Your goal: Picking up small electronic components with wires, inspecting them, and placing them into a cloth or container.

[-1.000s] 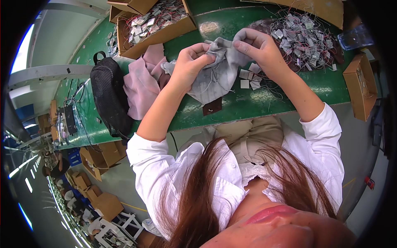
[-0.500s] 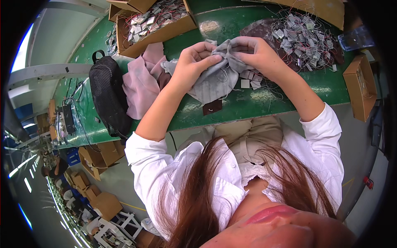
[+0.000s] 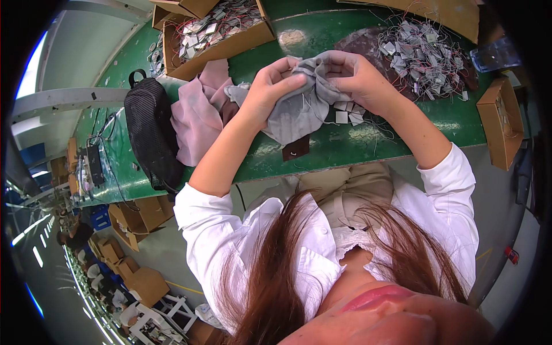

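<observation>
A smudged grey cloth [image 3: 296, 119] is bunched up between both hands over the green table [image 3: 339, 150]. My left hand [image 3: 273, 92] pinches it with thumb and fingers on the left side. On the other side, my right hand [image 3: 363, 83] grips a fold of the same cloth. Whether something lies inside the folds is hidden. Just below my right hand are a few flat whitish square pieces with thin wires [image 3: 342, 117]. A dark brown patch [image 3: 296, 149] shows under the cloth's lower edge.
To the left lie a pink cloth [image 3: 195, 118] and a black mesh pouch [image 3: 150, 132]. An open cardboard box [image 3: 241, 47] full of wired square pieces stands at the far left. A heap of similar pieces [image 3: 426, 60] sits far right, near a small cardboard box [image 3: 499, 129].
My right fingers have shifted slightly and the cloth between my hands is folded a little differently. Both hands keep their grip in nearly the same place.
</observation>
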Demonstrator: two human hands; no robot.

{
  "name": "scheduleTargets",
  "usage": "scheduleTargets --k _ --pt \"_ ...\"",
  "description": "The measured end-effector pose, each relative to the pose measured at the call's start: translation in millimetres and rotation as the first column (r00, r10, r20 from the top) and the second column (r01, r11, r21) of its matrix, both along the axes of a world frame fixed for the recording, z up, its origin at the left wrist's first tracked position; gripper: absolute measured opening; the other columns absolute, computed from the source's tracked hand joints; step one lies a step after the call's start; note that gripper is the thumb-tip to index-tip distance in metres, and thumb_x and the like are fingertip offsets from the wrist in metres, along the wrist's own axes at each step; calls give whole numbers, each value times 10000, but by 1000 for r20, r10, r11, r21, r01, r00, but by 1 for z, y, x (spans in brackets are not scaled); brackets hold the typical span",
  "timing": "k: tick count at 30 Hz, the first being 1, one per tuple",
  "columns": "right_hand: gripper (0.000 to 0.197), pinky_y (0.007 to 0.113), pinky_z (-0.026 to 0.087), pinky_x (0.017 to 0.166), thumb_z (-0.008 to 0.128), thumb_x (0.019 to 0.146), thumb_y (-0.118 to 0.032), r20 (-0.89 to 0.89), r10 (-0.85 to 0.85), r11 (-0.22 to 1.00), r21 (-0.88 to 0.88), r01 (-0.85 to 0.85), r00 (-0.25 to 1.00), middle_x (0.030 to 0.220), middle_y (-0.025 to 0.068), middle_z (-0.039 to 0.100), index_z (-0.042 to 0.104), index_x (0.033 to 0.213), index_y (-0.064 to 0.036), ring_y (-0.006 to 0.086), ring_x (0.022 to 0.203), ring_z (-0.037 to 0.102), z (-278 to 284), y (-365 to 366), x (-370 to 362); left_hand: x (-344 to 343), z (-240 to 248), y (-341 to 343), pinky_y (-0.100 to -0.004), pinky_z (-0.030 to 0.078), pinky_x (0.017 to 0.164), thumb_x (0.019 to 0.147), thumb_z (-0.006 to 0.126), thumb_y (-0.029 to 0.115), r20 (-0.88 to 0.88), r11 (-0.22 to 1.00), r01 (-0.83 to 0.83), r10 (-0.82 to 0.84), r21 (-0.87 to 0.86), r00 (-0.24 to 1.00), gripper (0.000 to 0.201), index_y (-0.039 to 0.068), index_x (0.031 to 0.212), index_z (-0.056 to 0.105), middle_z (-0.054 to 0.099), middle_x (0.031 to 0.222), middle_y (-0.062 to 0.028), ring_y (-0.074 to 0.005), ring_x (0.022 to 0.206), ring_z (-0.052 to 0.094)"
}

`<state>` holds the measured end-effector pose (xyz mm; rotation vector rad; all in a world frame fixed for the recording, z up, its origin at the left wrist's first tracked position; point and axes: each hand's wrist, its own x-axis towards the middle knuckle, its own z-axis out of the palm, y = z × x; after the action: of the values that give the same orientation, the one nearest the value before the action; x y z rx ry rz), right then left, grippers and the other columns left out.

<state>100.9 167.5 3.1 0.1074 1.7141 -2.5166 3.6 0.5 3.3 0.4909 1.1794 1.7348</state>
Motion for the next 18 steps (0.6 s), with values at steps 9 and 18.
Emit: scheduleTargets --k 9,18 --pt "372 230 399 818 555 723 -11 -9 152 969 -196 -151 988 968 60 554 469 1083 26 106 916 517 -5 1 2 0 -2 -3 -256 467 711 782 560 163 184 984 147 -163 101 969 258 3 971 487 561 886 -69 -130 786 563" --pt "337 233 403 811 560 739 -49 4 -6 995 -100 7 1000 983 62 549 481 1059 24 105 922 511 1 -3 3 -2 -3 2 -252 463 699 772 576 163 177 999 19 -28 51 984 250 7 950 498 567 870 -65 -120 778 562"
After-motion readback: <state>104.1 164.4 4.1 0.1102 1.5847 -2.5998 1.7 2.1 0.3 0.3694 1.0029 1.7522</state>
